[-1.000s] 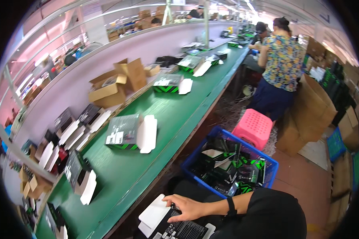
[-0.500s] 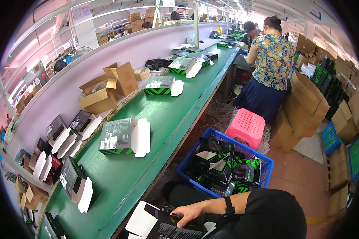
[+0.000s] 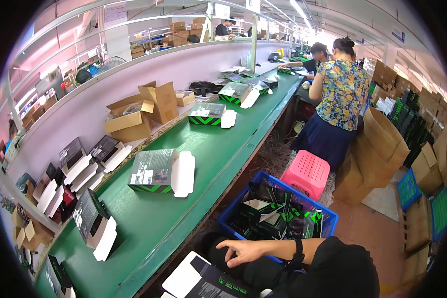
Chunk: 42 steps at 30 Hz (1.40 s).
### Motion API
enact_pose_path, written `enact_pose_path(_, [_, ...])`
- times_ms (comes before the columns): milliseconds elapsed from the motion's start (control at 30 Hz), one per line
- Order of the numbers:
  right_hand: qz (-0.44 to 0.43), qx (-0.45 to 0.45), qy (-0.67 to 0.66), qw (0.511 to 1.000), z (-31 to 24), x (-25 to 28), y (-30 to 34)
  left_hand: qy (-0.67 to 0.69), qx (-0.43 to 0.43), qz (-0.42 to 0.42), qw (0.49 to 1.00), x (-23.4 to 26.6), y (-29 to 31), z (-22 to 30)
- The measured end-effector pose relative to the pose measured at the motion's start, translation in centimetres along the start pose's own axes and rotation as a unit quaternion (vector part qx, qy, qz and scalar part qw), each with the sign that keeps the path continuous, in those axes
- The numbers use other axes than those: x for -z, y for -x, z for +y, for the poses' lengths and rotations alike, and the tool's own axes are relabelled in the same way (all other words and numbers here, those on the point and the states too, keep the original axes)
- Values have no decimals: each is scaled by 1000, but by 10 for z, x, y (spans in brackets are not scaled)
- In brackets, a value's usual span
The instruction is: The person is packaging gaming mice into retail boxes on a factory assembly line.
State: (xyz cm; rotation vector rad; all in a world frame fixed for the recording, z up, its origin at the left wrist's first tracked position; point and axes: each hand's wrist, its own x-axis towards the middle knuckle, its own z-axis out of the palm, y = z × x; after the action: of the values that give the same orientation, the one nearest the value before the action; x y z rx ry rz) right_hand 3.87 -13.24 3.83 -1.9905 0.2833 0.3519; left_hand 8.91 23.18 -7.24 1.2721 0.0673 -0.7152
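Observation:
My right hand (image 3: 241,252) is lifted just above an open black carton with green print (image 3: 216,285) at the bottom edge. Its fingers are apart and loosely bent, with nothing held in them. White inner flaps of that carton stick out to its left, and its lower part is cut off by the frame. A black band circles my right wrist, below a black sleeve. Beyond the hand stands a blue plastic crate (image 3: 331,218) holding several black and green cartons. My left hand does not show.
A green conveyor belt (image 3: 203,164) runs away on the left, carrying several grey-black cartons (image 3: 154,169) with white flaps out. Brown cardboard boxes (image 3: 129,124) line its far side. A pink stool (image 3: 307,174) stands behind the crate. Farther off are two co-workers (image 3: 340,94) and large brown cartons (image 3: 375,149).
My right hand has let go of the black carton and risen off it. The carton now lies lower and shows green print. The whole view has shifted slightly.

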Motion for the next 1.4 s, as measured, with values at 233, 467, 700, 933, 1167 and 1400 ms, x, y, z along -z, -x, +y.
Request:
enact_pose_path(233, [6, 51, -4, 999, -23, -49, -1, 21, 9, 102, 995, -16, 23, 24])
enact_pose_path(467, [-100, 50, -2, 994, 14, -75, -22, 1, 45, 132, 990, -13, 28, 27])
enact_pose_path(700, [483, 342, -225, 774, -46, 89, 20, 46, -13, 216, 975, -78, 29, 80])
enact_pose_path(933, [446, 373, -404, 706, -112, 150, 47, 38, -7, 185, 982, -107, 31, 126])
enact_pose_path(1167, [229, 262, 149, 926, -78, -45, -22, 64, -205, -30, 976, -62, 15, 66])
enact_pose_path(1400, [65, 138, -55, 987, -44, -81, -55, 62, -178, 29, 982, -43, 32, 43])
